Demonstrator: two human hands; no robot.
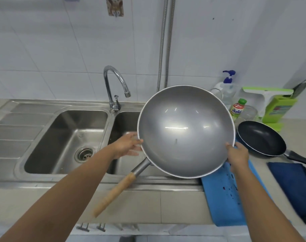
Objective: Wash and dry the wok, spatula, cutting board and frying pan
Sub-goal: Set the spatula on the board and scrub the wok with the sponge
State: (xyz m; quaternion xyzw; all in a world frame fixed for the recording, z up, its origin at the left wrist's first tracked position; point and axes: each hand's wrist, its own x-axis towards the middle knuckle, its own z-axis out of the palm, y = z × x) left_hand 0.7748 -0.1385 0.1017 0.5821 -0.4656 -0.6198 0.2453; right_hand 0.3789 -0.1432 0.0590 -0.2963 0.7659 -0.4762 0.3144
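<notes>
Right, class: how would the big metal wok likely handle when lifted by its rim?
The wok looks like rigid metal, so it should not flex. Its glossy rim may be slippery where the left hand and right hand hold it. The long wooden handle probably pulls that side down.

Wok (185,130): round grey metal, with a glossy inner bowl and one small dark mark low in it. I hold it raised and tilted so the inside faces me. My left grip (126,145) is on its left rim and my right grip (237,156) on its lower right rim. Its metal shank and wooden handle (113,194) point down and left, toward me.

Frying pan (260,138): black inside, upright on the worktop (297,130) just right of the wok, with its black handle pointing right.

Cutting board (222,194): light blue, flat on the worktop below the wok, spotted with drops, partly under my right arm.
</notes>
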